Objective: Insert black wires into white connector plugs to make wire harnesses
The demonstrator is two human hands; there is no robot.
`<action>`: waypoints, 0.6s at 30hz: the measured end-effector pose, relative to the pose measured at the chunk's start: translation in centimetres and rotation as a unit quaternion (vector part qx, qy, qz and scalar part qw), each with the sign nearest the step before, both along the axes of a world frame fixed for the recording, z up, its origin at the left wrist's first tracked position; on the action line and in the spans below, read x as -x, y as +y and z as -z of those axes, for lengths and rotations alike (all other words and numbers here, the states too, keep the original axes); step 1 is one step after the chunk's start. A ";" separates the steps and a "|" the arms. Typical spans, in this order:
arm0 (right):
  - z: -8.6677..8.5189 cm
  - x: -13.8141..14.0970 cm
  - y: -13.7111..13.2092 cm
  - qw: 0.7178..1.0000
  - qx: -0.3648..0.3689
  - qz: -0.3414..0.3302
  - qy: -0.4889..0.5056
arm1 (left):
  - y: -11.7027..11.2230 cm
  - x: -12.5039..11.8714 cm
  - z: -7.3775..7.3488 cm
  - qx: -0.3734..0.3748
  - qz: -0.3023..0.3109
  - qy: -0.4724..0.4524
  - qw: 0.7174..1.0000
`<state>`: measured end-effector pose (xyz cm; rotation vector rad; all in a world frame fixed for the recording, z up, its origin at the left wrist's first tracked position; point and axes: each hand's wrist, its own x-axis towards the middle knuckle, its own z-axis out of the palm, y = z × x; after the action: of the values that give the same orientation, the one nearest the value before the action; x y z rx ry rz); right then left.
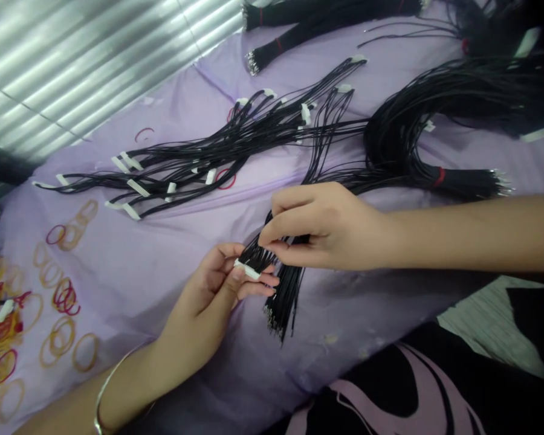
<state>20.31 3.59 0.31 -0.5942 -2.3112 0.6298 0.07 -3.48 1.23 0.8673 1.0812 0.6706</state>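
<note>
Right here, the left hand point(211, 296) holds a white connector point(248, 269) between thumb and fingers; the piece sits at two o'clock from that palm and at eight o'clock from the right hand point(330, 226). The right hand's thumb and forefinger are drawn narrow on the black wires point(256, 249) just beside the connector; which strands lie between them, I cannot tell; the other fingers are curled in. At seven o'clock from the right hand, loose wire ends point(286, 296) fan out, with small bright tips. Over the purple-covered counter point(163, 260), between eleven and twelve o'clock from both hands, lies a heap of wires with white ends point(249, 136), well apart from the left hand; between one and two o'clock, a thick curved bundle point(385, 136) bends round, bound by a red tie point(440, 176); at nine o'clock from the left hand, rubber bands point(64, 297) lie scattered.
</note>
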 end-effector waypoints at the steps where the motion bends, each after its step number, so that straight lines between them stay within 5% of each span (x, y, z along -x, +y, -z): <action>1: 0.0 0.0 0.0 1.000 0.000 0.000 0.001 | 0.0 0.0 0.0 0.000 0.001 0.003 1.000; 18: 0.6 0.0 0.4 0.999 -0.009 -0.049 0.013 | 0.5 0.2 0.1 0.007 0.021 -0.027 0.999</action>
<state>20.36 3.98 -0.31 -0.4626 -2.3296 0.6590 -0.15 -2.98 1.14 0.8537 1.0154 0.6465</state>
